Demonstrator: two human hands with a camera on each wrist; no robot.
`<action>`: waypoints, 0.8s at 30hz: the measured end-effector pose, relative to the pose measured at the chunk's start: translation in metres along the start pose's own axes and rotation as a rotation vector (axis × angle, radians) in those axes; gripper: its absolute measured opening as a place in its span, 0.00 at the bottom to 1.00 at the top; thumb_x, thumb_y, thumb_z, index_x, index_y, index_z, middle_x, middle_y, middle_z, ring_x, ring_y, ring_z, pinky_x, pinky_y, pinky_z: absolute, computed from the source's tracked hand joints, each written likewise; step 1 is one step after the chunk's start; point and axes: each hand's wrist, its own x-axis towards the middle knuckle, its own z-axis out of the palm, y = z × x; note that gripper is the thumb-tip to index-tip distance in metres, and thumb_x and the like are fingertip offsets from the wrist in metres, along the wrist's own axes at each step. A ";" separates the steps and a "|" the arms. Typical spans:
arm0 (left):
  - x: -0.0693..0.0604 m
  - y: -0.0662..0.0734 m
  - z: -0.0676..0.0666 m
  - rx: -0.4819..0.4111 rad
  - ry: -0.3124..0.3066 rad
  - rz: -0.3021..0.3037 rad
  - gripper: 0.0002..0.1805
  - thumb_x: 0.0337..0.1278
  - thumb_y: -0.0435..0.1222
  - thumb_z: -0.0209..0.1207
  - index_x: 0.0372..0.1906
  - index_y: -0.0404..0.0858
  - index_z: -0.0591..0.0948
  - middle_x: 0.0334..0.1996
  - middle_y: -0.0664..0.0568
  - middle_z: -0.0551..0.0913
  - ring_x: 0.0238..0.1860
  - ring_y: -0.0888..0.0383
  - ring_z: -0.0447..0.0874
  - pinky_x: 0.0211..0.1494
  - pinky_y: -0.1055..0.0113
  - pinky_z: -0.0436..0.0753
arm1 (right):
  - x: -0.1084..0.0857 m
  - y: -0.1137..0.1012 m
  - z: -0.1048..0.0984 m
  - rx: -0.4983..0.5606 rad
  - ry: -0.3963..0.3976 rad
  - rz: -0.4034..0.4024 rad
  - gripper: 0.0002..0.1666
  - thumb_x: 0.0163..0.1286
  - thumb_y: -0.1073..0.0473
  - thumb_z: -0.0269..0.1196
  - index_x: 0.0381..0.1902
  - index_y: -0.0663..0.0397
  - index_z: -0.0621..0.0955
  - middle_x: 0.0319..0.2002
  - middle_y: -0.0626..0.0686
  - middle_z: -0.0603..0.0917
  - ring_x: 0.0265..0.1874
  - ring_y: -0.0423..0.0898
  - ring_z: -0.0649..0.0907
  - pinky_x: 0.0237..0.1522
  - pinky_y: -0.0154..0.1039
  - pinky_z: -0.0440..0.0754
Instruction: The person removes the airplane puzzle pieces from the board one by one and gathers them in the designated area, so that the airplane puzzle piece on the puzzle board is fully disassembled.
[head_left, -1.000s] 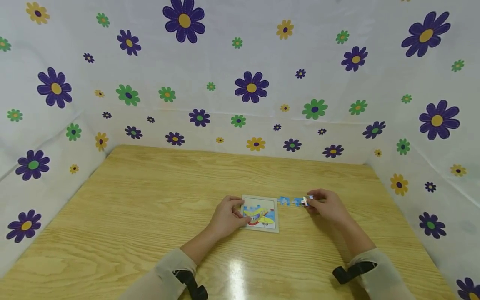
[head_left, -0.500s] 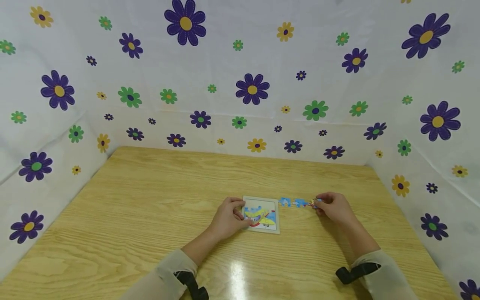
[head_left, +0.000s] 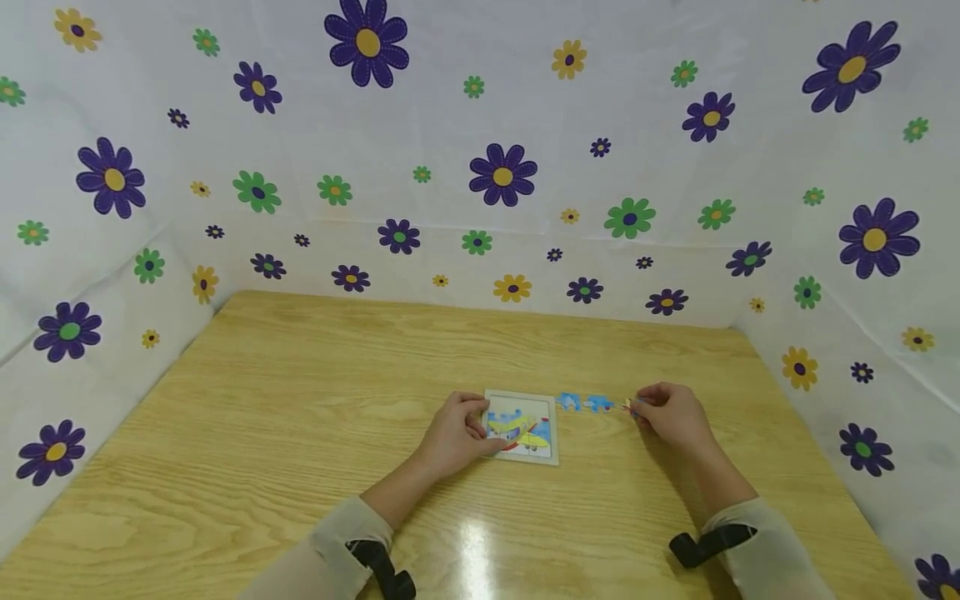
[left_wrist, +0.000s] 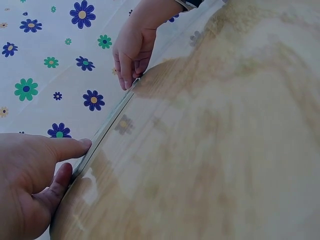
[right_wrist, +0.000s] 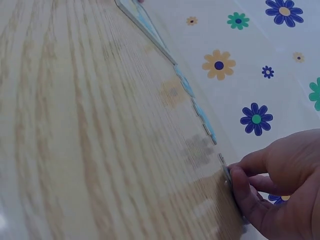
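Observation:
A small jigsaw puzzle board (head_left: 556,429) with a pale frame lies on the table, showing part of a yellow airplane picture. My left hand (head_left: 456,436) grips its left side, thumb over the lower part and fingers at the upper left edge. In the left wrist view the thumb and index finger (left_wrist: 72,147) touch the board's rim. My right hand (head_left: 675,417) pinches a puzzle piece (head_left: 627,405) at table level, mostly covered by the fingertips. Two loose blue puzzle pieces, a nearer one (head_left: 568,402) and another (head_left: 598,403), lie in a row between board and right hand.
The wooden table (head_left: 300,400) reaches back to a white cloth (head_left: 420,108) printed with flowers, which also hangs at both sides. Black straps with camera mounts sit on both wrists, such as the right mount (head_left: 693,550). A bright reflection shows at the table's front.
My right hand has moved slightly right with the puzzle piece and lowered it at the end of the row. The left hand and the puzzle board stay in place.

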 end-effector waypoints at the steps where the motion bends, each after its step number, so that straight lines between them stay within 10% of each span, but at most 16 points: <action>1: 0.000 0.000 0.000 0.000 0.001 0.001 0.37 0.49 0.35 0.75 0.63 0.22 0.74 0.61 0.37 0.72 0.37 0.59 0.80 0.39 0.77 0.83 | 0.001 0.000 0.000 0.021 0.001 0.005 0.21 0.73 0.60 0.61 0.55 0.73 0.77 0.43 0.63 0.85 0.30 0.37 0.83 0.31 0.29 0.83; 24: 0.001 -0.001 -0.001 -0.026 -0.004 -0.015 0.39 0.48 0.35 0.76 0.63 0.23 0.74 0.63 0.38 0.70 0.37 0.60 0.79 0.39 0.77 0.82 | -0.007 -0.046 0.024 0.192 -0.147 -0.053 0.23 0.73 0.60 0.61 0.59 0.72 0.77 0.47 0.64 0.84 0.35 0.42 0.84 0.40 0.34 0.87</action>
